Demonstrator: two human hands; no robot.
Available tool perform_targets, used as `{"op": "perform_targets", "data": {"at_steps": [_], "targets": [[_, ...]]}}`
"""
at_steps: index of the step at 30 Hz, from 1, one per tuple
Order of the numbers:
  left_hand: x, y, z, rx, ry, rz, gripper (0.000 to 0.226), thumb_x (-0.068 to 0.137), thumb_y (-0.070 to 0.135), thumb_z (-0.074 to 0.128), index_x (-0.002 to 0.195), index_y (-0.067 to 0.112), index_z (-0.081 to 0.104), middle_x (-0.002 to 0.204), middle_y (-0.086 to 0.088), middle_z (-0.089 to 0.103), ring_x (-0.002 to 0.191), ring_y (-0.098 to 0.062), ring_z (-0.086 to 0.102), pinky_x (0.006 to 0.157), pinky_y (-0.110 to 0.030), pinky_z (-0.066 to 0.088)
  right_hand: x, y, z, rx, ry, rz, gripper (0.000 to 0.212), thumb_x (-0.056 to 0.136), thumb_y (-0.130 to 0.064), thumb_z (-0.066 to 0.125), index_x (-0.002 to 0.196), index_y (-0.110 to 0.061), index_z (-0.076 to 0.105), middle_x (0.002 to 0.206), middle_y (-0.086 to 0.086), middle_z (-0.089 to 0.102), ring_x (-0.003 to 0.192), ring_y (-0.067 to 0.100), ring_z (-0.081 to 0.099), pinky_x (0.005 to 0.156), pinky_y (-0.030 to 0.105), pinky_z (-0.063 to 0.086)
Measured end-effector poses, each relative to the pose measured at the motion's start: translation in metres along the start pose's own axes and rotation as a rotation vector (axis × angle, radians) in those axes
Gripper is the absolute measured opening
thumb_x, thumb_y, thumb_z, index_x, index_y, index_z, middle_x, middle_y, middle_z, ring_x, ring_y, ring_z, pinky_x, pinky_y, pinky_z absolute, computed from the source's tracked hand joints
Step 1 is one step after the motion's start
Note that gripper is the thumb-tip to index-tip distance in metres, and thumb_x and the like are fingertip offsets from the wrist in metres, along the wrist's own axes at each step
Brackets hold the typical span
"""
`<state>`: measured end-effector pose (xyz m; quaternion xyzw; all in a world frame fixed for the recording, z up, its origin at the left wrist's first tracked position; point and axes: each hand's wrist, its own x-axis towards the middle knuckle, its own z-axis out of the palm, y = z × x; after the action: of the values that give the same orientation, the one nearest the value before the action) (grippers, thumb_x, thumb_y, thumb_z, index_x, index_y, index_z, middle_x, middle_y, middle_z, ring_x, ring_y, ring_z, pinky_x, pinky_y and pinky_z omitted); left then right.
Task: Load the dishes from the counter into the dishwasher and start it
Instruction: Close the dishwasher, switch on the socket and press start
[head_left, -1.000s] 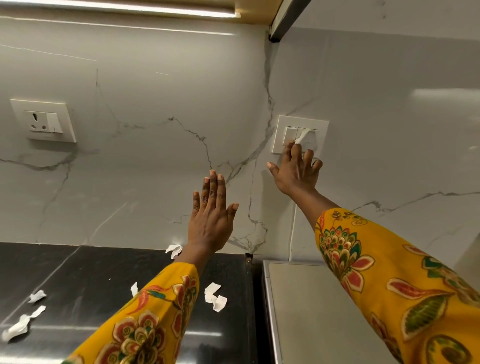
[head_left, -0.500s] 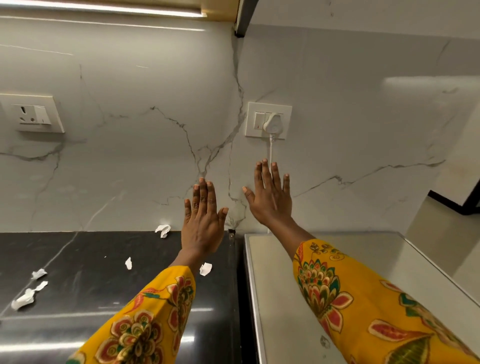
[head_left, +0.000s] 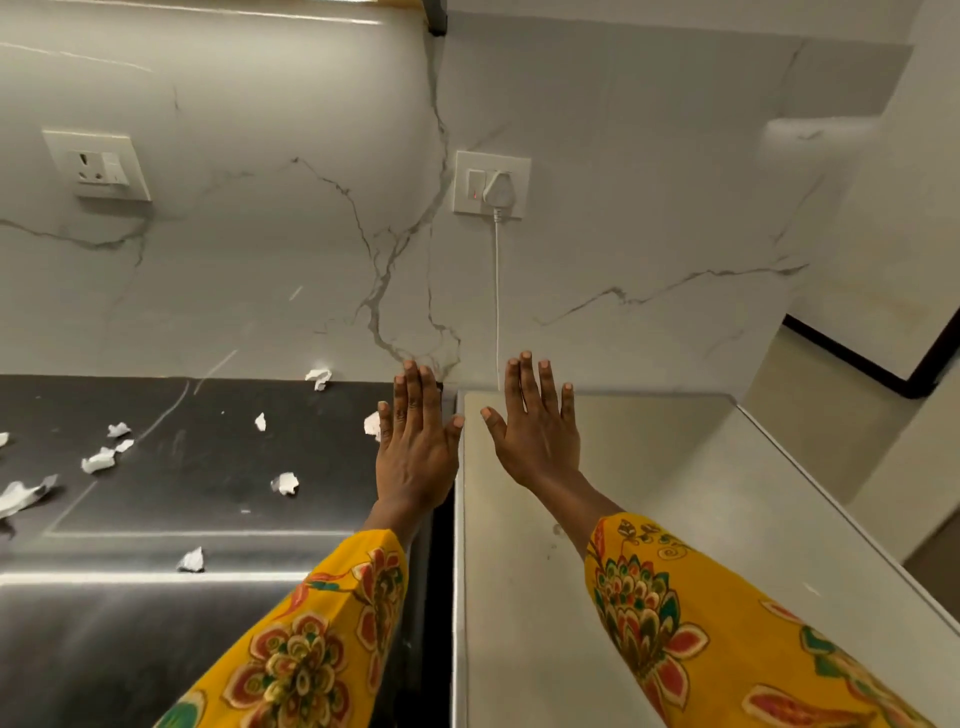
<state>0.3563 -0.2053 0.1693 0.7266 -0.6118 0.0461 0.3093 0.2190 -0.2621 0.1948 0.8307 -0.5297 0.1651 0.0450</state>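
On the far left I see an empty wall socket (head_left: 97, 165) above the dark counter (head_left: 156, 493), which is strewn with white paper scraps (head_left: 97, 460). My left hand (head_left: 415, 447) hovers flat over the counter's right edge, fingers straight and together, holding nothing. Across a narrow dark gap, my right hand (head_left: 537, 431) is spread flat above the pale top of the dishwasher (head_left: 675, 519), also holding nothing. Above it, a white plug (head_left: 497, 188) sits in the second socket (head_left: 491, 183), a small red light beside it, its cord (head_left: 497, 301) dropping down the marble wall (head_left: 649, 208) behind the appliance. I see no dishes.
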Motion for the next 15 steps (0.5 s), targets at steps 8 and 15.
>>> {"op": "perform_targets", "data": {"at_steps": [8,15], "targets": [[-0.102,0.042,0.012,-0.025,-0.028,-0.059,0.067,0.085,0.057,-0.006,0.138,0.022,-0.030,0.142,0.008,-0.041,0.132,-0.008,-0.038,0.109,-0.029,-0.025,-0.108,0.024,-0.002,0.013,-0.074,-0.017,0.068,0.098,-0.052,0.015,0.146,-0.018,-0.020,0.155,0.001,-0.025,0.143,0.020,-0.023,0.112,0.039,-0.018],[-0.185,0.065,0.019,-0.008,-0.109,-0.080,0.069,0.085,0.057,-0.007,0.139,0.020,-0.028,0.143,0.007,-0.041,0.134,-0.010,-0.036,0.111,-0.031,-0.021,-0.195,0.038,0.003,0.029,-0.141,-0.003,0.068,0.098,-0.052,0.014,0.147,-0.019,-0.019,0.156,0.001,-0.024,0.143,0.022,-0.022,0.112,0.039,-0.016]]}}
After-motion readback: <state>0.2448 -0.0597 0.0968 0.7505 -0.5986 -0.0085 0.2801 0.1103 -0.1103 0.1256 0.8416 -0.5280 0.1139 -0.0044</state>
